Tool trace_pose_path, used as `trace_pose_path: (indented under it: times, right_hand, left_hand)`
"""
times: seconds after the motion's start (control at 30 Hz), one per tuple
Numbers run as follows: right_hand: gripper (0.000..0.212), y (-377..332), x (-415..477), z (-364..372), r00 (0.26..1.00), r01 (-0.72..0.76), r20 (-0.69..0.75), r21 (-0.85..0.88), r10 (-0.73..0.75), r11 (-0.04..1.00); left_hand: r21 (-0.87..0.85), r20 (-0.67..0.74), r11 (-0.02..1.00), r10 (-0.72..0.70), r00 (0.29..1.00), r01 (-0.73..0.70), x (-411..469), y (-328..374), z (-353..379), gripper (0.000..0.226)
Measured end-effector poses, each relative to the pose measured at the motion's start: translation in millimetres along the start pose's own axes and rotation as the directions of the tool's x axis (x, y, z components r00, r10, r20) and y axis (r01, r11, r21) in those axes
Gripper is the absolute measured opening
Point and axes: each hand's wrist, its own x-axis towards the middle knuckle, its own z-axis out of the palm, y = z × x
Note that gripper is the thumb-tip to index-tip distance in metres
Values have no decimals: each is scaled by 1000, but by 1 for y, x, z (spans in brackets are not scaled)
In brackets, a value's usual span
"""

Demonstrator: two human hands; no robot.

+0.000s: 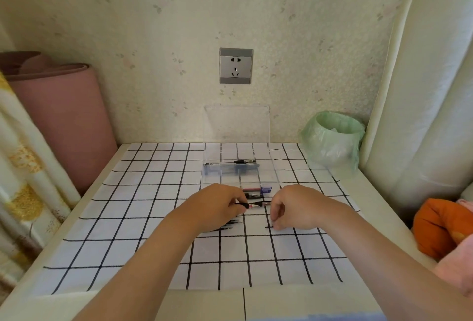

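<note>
My left hand [217,205] grips a black and pink pen [252,205] just above the checked cloth [143,208], its tip pointing right. My right hand [294,208] hovers to the right with curled fingers and pinches a small dark piece [268,226] near the cloth; what it is I cannot tell. Several more pens [230,224] lie under my left hand. Two other pens [256,190] lie beside the front edge of an open clear plastic box [238,167], which holds a few pens [240,162]. Its lid [236,123] stands upright against the wall.
A small bin lined with a green bag [334,139] stands at the table's back right. A pink rolled mat [61,116] leans at the left, a padded white headboard [422,116] at the right. Orange and pink fabric [440,228] lies at the right edge. A wall socket [236,65] is above the box.
</note>
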Motion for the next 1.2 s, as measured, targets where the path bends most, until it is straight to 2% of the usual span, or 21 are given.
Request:
trace_pose_path:
  times: [0.2,0.4,0.57,0.77,0.87,0.93,1.07,1.2]
  right_hand:
    - [12,0,4,-3,990,74,-137,215,-45,974]
    - [12,-3,8,0,981,117,-183,298,-63,947]
    - [13,-10,7,2,976,154,-195,322,-93,934]
    - [16,-18,6,4,952,212,-273,255,-141,943]
    - [16,-16,8,5,955,179,-260,125,-142,976]
    - [15,-16,10,8,954,195,-251,100,-165,976]
    - [16,-18,12,15,956,230,-229,203,-182,952]
    - [19,-20,12,21,978,188,-150,329,-145,925]
  left_hand:
    - [-18,-13,999,30,999,-30,-1,-2,-1,16]
    - [-13,-18,999,35,999,-35,0,-2,-1,16]
    - [-42,-23,998,39,999,-40,0,-2,-1,15]
    - [-87,-27,996,32,999,-35,1,-2,-1,12]
    - [-93,-29,995,36,999,-38,1,-3,-2,14]
    - [-86,-33,995,42,999,-45,1,-5,-2,16]
    - [-114,-63,991,56,996,-63,0,-11,0,18]
    - [-176,-67,979,91,994,-101,-5,-14,4,21]
